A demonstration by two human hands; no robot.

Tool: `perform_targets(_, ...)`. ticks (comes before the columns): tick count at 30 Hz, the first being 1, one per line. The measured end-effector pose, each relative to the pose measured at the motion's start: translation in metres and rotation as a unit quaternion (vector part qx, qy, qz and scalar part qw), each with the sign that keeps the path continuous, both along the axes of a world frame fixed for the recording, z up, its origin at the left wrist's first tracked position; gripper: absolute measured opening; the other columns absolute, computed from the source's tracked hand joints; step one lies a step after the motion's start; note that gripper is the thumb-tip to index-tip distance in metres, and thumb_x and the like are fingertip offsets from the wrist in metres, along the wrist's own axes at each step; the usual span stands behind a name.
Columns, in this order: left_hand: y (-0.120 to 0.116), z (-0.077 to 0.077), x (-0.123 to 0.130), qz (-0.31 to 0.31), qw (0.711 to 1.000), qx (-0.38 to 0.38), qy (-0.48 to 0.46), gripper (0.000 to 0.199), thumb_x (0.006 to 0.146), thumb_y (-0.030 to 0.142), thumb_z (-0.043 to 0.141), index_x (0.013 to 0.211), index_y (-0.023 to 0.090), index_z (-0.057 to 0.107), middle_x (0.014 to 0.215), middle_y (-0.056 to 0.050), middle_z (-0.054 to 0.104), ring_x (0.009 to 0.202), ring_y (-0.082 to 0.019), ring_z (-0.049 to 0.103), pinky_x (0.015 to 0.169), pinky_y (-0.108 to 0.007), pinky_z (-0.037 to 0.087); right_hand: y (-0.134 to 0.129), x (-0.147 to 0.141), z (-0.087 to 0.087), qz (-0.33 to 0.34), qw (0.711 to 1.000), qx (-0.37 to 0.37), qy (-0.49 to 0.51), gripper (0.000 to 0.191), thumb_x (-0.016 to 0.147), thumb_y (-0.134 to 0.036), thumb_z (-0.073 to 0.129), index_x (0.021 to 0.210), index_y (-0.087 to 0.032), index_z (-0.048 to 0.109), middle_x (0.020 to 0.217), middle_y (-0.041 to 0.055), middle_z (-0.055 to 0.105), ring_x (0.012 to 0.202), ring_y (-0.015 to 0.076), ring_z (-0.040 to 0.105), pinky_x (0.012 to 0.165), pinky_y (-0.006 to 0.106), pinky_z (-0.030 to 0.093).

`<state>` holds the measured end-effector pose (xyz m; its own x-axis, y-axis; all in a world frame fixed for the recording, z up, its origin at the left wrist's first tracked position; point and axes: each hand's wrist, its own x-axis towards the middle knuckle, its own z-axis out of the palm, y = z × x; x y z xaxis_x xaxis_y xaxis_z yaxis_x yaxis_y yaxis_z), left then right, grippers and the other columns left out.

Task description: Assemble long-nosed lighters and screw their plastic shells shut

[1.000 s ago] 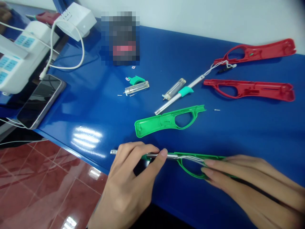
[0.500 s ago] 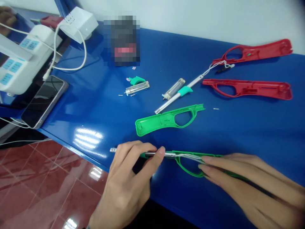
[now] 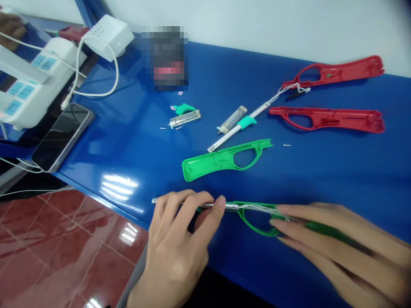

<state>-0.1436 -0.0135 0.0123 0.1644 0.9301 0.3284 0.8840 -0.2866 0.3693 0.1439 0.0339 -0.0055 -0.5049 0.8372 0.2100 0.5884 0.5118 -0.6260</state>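
Observation:
My left hand [image 3: 180, 244] is closed around the metal tube [image 3: 231, 206] of a utility lighter, its slotted tip showing past the fingers. The tube's inner end meets the narrow end of a green lighter shell half [image 3: 253, 227] with a trigger loop. White wires [image 3: 257, 208] run from the tube along the shell to my right fingertips. My right hand [image 3: 334, 239] is closed over the shell's handle part, which it mostly hides. Just beyond lies a second green shell half [image 3: 205, 163], open side up.
Behind are two red shell halves [image 3: 346, 119], another tube with a teal collar [image 3: 247, 122], clear fuel tanks [image 3: 186, 119], a teal trigger [image 3: 184, 108] and small screws [image 3: 287, 145]. At left are a phone [image 3: 61, 137], a power strip [image 3: 54, 64], cables and another person's hand [image 3: 11, 32].
The view has shifted slightly. Both hands have hardly moved and keep their hold on the tube and the shell; the right fingertips still lie at the wires.

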Motion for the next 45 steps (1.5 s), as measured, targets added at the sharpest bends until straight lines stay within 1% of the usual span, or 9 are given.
perform_targets(3, -0.004, -0.001, -0.003, -0.003, 1.0, -0.021, -0.01, 0.061, 0.093, -0.02, 0.051, 0.134, 0.019, 0.071, 0.121, -0.007, 0.07, 0.11, -0.025, 0.062, 0.094, -0.045, 0.047, 0.013, 0.0, 0.017, 0.019, 0.999, 0.023, -0.044, 0.032, 0.104, -0.031, 0.069, 0.132, -0.044, 0.076, 0.135, -0.0076, 0.075, 0.11, 0.0204, 0.077, 0.108, 0.041, 0.06)
perform_targets(9, -0.007, -0.003, -0.005, 0.004, 0.999, -0.036, -0.027, 0.063, 0.097, -0.017, 0.049, 0.14, 0.026, 0.068, 0.125, -0.007, 0.068, 0.113, -0.024, 0.063, 0.099, -0.047, 0.048, 0.026, 0.001, 0.027, 0.069, 0.995, 0.067, -0.021, 0.027, 0.097, -0.019, 0.078, 0.123, -0.026, 0.076, 0.12, 0.0004, 0.076, 0.11, 0.0184, 0.072, 0.099, 0.034, 0.059)
perform_targets(13, -0.004, -0.003, -0.003, -0.004, 0.999, -0.022, -0.029, 0.054, 0.097, -0.015, 0.057, 0.135, 0.022, 0.07, 0.122, -0.007, 0.068, 0.11, -0.023, 0.064, 0.098, -0.045, 0.049, 0.024, -0.003, 0.021, 0.061, 0.995, 0.074, -0.019, 0.02, 0.098, -0.019, 0.078, 0.116, -0.028, 0.077, 0.114, 0.0012, 0.077, 0.108, 0.0219, 0.072, 0.095, 0.038, 0.062)
perform_targets(19, 0.003, 0.003, 0.007, 0.003, 0.999, -0.018, -0.048, 0.042, 0.102, -0.003, 0.065, 0.138, 0.019, 0.069, 0.125, -0.008, 0.069, 0.116, -0.024, 0.064, 0.104, -0.045, 0.049, 0.023, -0.003, 0.02, 0.062, 0.995, 0.081, -0.005, 0.019, 0.098, -0.01, 0.075, 0.112, -0.023, 0.078, 0.107, 0.0021, 0.078, 0.102, 0.0208, 0.073, 0.093, 0.037, 0.062)
perform_targets(24, 0.01, 0.002, 0.026, -0.04, 0.994, 0.003, -0.1, 0.036, 0.098, -0.006, 0.065, 0.124, 0.016, 0.075, 0.127, -0.009, 0.07, 0.124, -0.025, 0.062, 0.109, -0.045, 0.05, 0.022, -0.004, 0.02, 0.051, 0.997, 0.057, -0.009, 0.018, 0.1, -0.01, 0.072, 0.11, -0.023, 0.079, 0.107, 0.0028, 0.077, 0.102, 0.0196, 0.073, 0.088, 0.035, 0.062)
perform_targets(30, 0.013, -0.004, 0.041, -0.069, 0.989, -0.022, -0.125, 0.031, 0.096, -0.004, 0.069, 0.118, 0.017, 0.078, 0.128, -0.008, 0.07, 0.127, -0.026, 0.058, 0.112, -0.044, 0.048, 0.022, -0.003, 0.02, 0.062, 0.997, 0.055, -0.007, 0.018, 0.104, -0.01, 0.067, 0.11, -0.022, 0.08, 0.11, 0.0038, 0.076, 0.106, 0.0158, 0.07, 0.089, 0.031, 0.06)
perform_targets(39, 0.014, -0.008, 0.05, -0.074, 0.988, -0.027, -0.134, 0.021, 0.102, 0.003, 0.069, 0.114, 0.017, 0.077, 0.13, -0.007, 0.07, 0.128, -0.026, 0.058, 0.112, -0.046, 0.046, 0.029, -0.014, 0.029, 0.049, 0.995, 0.078, -0.024, 0.028, 0.111, -0.022, 0.059, 0.097, -0.024, 0.084, 0.092, 0.002, 0.079, 0.085, 0.0116, 0.074, 0.076, 0.025, 0.061)
perform_targets(42, 0.015, -0.009, 0.052, -0.071, 0.988, -0.029, -0.132, 0.022, 0.101, 0.001, 0.069, 0.115, 0.016, 0.076, 0.129, -0.009, 0.07, 0.128, -0.028, 0.059, 0.11, -0.047, 0.047, 0.03, -0.013, 0.029, 0.062, 0.994, 0.082, -0.045, 0.03, 0.111, -0.021, 0.057, 0.099, -0.024, 0.085, 0.093, 0.0021, 0.079, 0.084, 0.0114, 0.075, 0.076, 0.025, 0.06)
perform_targets(45, 0.015, -0.009, 0.05, -0.072, 0.988, -0.028, -0.133, 0.023, 0.1, 0.0, 0.069, 0.116, 0.015, 0.076, 0.129, -0.009, 0.07, 0.127, -0.028, 0.059, 0.11, -0.048, 0.047, 0.025, -0.01, 0.025, 0.073, 0.988, 0.111, -0.077, 0.03, 0.11, -0.018, 0.057, 0.106, -0.029, 0.084, 0.097, 0.0005, 0.08, 0.087, 0.0148, 0.076, 0.082, 0.03, 0.06)
